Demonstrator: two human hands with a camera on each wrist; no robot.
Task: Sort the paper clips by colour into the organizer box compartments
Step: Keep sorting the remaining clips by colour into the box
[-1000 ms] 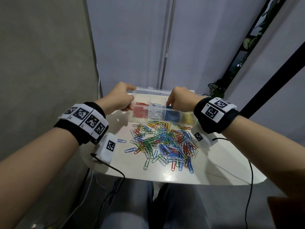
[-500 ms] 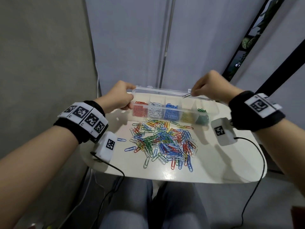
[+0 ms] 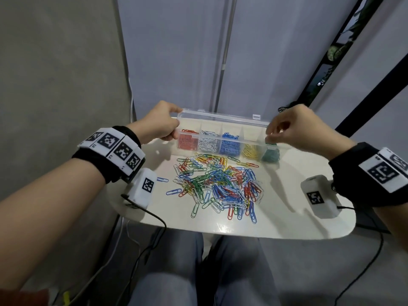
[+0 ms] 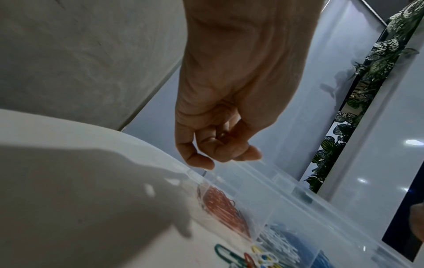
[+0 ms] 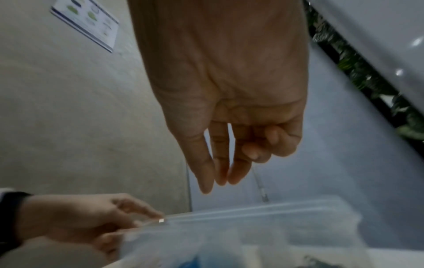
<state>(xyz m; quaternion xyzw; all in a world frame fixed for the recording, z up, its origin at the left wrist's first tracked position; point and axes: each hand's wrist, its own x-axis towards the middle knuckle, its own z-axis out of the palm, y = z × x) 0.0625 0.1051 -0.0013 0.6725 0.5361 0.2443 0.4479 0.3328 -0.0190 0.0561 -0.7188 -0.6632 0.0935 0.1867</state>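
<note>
A clear plastic organizer box [image 3: 223, 138] with a row of compartments sits at the far edge of the pale rounded counter [image 3: 276, 219], in the middle of the head view. Its transparent lid [image 3: 220, 117] stands raised behind the compartments. From the frame's left to right the compartments hold red paper clips [image 3: 187, 141], white paper clips [image 3: 207, 144], blue paper clips [image 3: 229, 145], yellow paper clips [image 3: 251, 151] and green paper clips [image 3: 270, 155].

The left hand [image 3: 160, 123] grasps the left end of the box, thumb on the lid's corner and fingers curled against the end wall; the left wrist view shows the fingertips [image 4: 199, 161] pressing on the clear plastic edge just above the red clips.

The right hand [image 3: 293, 127] hangs over the right end of the box, above the green compartment. Its grip is released: in the right wrist view the thumb and fingers [image 5: 220, 172] point down, loosely together, with nothing seen between them, apart from the lid edge below.

A loose pile of mixed coloured paper clips [image 3: 220, 186] lies on the counter just in front of the box, in the centre of the frame. A single blue clip [image 3: 162, 179] lies apart at the pile's left.
</note>
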